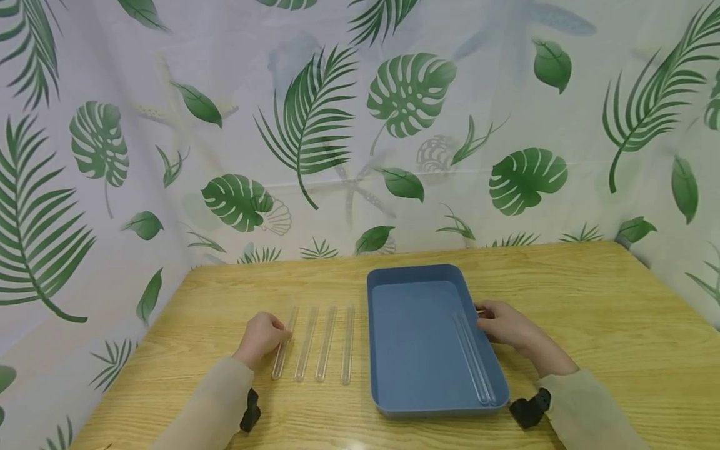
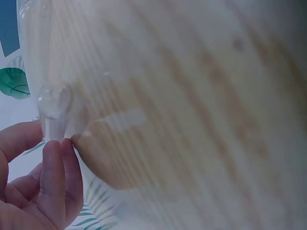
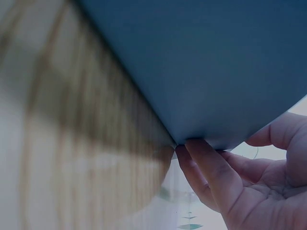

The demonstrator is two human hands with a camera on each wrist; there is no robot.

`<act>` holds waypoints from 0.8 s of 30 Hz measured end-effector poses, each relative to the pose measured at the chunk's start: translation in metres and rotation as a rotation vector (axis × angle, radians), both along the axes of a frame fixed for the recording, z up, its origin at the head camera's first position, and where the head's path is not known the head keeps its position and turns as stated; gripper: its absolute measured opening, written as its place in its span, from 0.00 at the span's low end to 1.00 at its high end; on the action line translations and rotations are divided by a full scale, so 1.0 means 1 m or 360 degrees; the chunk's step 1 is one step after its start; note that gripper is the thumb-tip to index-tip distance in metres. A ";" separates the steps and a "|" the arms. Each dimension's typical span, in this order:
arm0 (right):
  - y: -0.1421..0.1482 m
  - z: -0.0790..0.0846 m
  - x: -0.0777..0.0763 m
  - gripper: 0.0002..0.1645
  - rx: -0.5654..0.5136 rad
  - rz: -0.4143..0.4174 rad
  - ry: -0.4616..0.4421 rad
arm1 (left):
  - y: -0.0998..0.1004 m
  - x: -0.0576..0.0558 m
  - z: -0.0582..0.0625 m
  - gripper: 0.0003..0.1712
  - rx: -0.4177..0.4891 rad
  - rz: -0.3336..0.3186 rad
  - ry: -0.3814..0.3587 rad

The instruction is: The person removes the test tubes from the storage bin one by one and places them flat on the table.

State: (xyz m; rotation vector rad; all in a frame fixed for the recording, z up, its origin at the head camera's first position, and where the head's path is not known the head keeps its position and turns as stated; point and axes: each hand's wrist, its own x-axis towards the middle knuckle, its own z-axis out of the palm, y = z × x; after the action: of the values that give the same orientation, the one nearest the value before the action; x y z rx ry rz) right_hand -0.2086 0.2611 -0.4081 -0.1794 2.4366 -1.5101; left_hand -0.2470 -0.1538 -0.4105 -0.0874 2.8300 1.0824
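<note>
My left hand (image 1: 263,337) pinches a clear test tube (image 1: 279,362), the leftmost in a row on the wooden table. The left wrist view has the thumb and fingertips (image 2: 53,155) close about the tube's end (image 2: 55,103). Three more test tubes (image 1: 325,350) lie side by side to its right, rounded ends toward me. At the right long side of a blue tray (image 1: 410,369), my right hand (image 1: 506,325) holds the wall, fingers (image 3: 211,167) against its outside and thumb at the rim. Two test tubes (image 1: 475,362) lie inside, along the tray's right wall.
The wooden table (image 1: 590,300) extends on both sides of the tray. Behind it hangs a white cloth (image 1: 337,237) printed with green leaves, which also covers the left and right sides. A black strap device (image 1: 250,410) sits on each wrist.
</note>
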 end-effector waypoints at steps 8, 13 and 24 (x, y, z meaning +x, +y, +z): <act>0.000 0.000 0.001 0.30 0.0003 -0.0003 0.0005 | -0.001 -0.002 -0.004 0.05 0.0003 0.0005 0.0007; 0.000 0.000 0.001 0.30 0.0005 -0.0001 0.0000 | -0.002 -0.002 -0.006 0.06 -0.0003 -0.0002 0.0011; 0.000 0.000 0.000 0.30 0.0030 -0.0001 0.0006 | -0.002 0.000 -0.002 0.08 -0.0017 0.0016 -0.0019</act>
State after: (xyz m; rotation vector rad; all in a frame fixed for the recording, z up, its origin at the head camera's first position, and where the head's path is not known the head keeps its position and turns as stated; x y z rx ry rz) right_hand -0.2084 0.2608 -0.4085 -0.1779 2.4533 -1.4879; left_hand -0.2472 -0.1561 -0.4127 -0.1088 2.8277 1.0656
